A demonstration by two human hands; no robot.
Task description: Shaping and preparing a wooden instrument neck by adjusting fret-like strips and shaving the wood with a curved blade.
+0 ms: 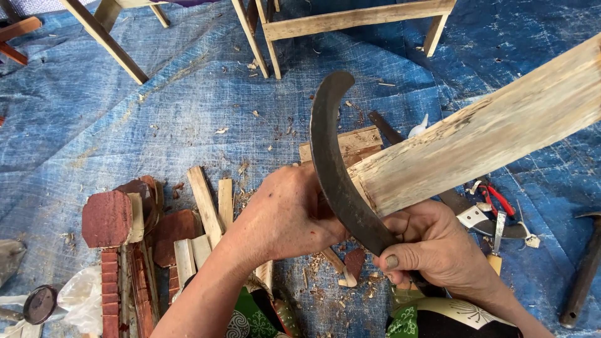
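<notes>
Two bare hands work close to the camera, over a blue tarp (156, 112) on the ground. The right hand (438, 247) has its fingers curled tight around the handle of a curved knife (335, 169). Its thumb lies flat along the handle. The knife blade is dark and bends like a moon. It rises from the fist and its tip points up and to the right.

The left hand (282, 216) is just beside the blade, on its left. Its fingers bend around the near end of a pale wooden plank (494, 131), but I cannot tell how they lie, since the back of the hand hides them. The plank is held up off the ground. It slants up to the right edge of the picture. The inner edge of the blade touches the plank near its low end.

Under the hands lie small wood chips (325, 275). To the left sit short wood pieces (206, 206) and red-brown blocks (106, 219). To the right lie red-handled pliers (498, 199) and a hammer (585, 269). Well apart, at the top, stands a wooden frame (350, 22).
</notes>
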